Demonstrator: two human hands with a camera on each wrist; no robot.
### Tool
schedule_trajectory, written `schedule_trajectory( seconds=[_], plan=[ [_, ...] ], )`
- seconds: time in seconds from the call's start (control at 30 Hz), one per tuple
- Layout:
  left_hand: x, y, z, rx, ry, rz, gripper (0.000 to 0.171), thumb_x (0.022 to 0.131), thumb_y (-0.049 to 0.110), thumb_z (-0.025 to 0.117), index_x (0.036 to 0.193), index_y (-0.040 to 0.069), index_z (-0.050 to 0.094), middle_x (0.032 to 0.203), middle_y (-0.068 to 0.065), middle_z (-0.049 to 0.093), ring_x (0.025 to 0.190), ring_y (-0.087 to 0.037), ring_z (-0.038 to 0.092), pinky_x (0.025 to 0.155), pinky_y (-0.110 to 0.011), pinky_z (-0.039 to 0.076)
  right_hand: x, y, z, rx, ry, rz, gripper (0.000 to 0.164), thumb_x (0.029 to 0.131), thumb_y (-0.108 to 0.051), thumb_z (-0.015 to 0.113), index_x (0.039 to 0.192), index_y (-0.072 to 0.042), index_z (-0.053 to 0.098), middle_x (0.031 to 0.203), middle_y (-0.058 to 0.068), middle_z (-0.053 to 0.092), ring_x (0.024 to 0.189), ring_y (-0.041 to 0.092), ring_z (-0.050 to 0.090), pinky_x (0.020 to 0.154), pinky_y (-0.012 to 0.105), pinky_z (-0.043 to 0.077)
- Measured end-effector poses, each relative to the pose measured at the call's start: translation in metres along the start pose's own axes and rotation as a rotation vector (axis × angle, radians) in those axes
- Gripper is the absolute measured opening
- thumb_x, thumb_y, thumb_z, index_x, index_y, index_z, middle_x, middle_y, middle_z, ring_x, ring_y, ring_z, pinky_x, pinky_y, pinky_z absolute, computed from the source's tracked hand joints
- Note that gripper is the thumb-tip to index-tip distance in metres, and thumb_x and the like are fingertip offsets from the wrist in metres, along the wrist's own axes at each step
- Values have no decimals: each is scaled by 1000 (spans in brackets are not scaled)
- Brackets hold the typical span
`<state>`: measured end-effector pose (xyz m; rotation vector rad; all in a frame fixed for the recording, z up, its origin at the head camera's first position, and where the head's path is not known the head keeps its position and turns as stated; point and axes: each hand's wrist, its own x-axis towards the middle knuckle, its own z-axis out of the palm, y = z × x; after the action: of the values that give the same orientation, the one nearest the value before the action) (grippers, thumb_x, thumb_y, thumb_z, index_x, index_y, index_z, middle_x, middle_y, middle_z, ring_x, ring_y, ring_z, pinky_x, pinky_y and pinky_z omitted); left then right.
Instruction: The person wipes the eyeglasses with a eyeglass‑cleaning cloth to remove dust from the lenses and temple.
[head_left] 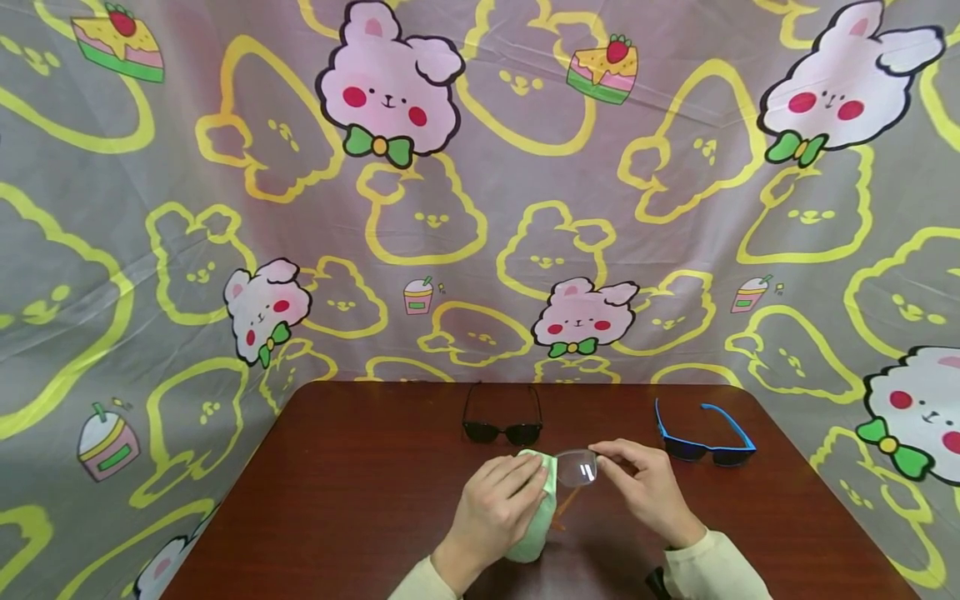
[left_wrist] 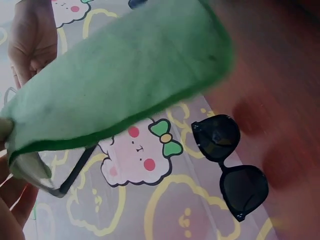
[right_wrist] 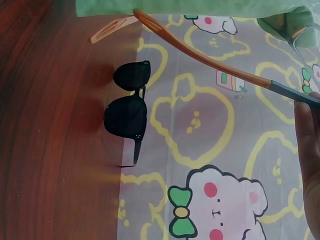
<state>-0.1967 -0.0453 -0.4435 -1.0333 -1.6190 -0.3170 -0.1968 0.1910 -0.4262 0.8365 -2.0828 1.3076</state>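
Note:
My left hand [head_left: 498, 504] holds a light green cloth [head_left: 534, 533] folded over one lens of a pair of clear eyeglasses [head_left: 576, 468]. That lens is hidden under the cloth, while the other shows bare. At the hinge end of the bare lens, my right hand [head_left: 648, 487] pinches the frame between thumb and fingers. In the right wrist view an orange-brown temple arm [right_wrist: 215, 64] with a dark hinge end runs from the right fingers [right_wrist: 306, 145]. The cloth [left_wrist: 120, 75] hangs down in a long flap in the left wrist view.
Black sunglasses [head_left: 502, 432] lie behind the hands on the dark red-brown table [head_left: 337, 492]. Blue-framed sunglasses [head_left: 708, 450] rest at the right, beyond the right hand. A cartoon-printed curtain [head_left: 450, 208] encloses the table's back and sides. A small dark object [head_left: 657, 582] sits by the right sleeve.

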Motion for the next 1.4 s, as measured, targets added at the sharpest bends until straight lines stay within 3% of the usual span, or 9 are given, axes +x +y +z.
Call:
schedule_trajectory(
  seconds=[0.17, 0.3, 0.67, 0.97, 1.13, 1.3, 1.4],
  plan=[
    [-6, -1, -2, -56, 36, -27, 22, 94, 17, 55, 97, 5, 74, 100, -7, 70, 91, -20, 67, 78, -33, 51, 5, -21, -3, -2, 1, 1, 26, 77, 21, 62, 95, 4, 69, 84, 12, 68, 67, 11, 61, 55, 20, 48],
    [-10, -4, -4, -102, 40, -66, 21, 94, 16, 56, 97, 5, 74, 99, -8, 70, 91, -19, 67, 78, -34, 52, 6, -22, -5, 6, 31, -25, 26, 74, 23, 63, 93, 6, 68, 81, 12, 68, 64, 10, 60, 53, 18, 46],
    [-21, -9, -5, -197, 43, -261, 20, 95, 14, 57, 99, 3, 73, 102, -9, 70, 92, -22, 67, 79, -32, 51, 5, -17, -11, 24, 78, -45, 26, 72, 26, 62, 93, 10, 66, 78, 14, 66, 64, 7, 59, 54, 17, 46],
    [-29, -10, 0, -315, 71, -490, 16, 89, 6, 63, 101, 2, 73, 102, -9, 70, 89, -19, 67, 77, -27, 51, 5, -17, -10, -14, 119, 9, 23, 74, 23, 63, 92, 9, 67, 76, 13, 65, 62, 8, 57, 51, 17, 44],
    [-31, -11, 1, -346, 82, -556, 18, 82, -2, 66, 99, -1, 72, 101, -10, 70, 90, -20, 67, 80, -25, 51, 5, -19, -9, 1, 132, 56, 22, 76, 22, 62, 92, 8, 67, 79, 14, 66, 62, 11, 58, 53, 17, 45],
    [-29, -11, 3, -395, 72, -629, 18, 85, -3, 64, 101, -1, 71, 101, -8, 69, 92, -21, 67, 81, -22, 50, 4, -19, -8, 38, 124, 81, 19, 78, 21, 61, 93, 10, 66, 80, 15, 67, 63, 10, 59, 54, 18, 46],
    [-28, -11, 3, -450, 43, -636, 22, 87, -4, 61, 107, 1, 70, 101, -7, 69, 91, -20, 66, 79, -21, 50, 4, -19, -8, 37, 125, 78, 19, 78, 21, 61, 94, 11, 66, 80, 16, 67, 63, 7, 58, 54, 17, 46]
  ],
)
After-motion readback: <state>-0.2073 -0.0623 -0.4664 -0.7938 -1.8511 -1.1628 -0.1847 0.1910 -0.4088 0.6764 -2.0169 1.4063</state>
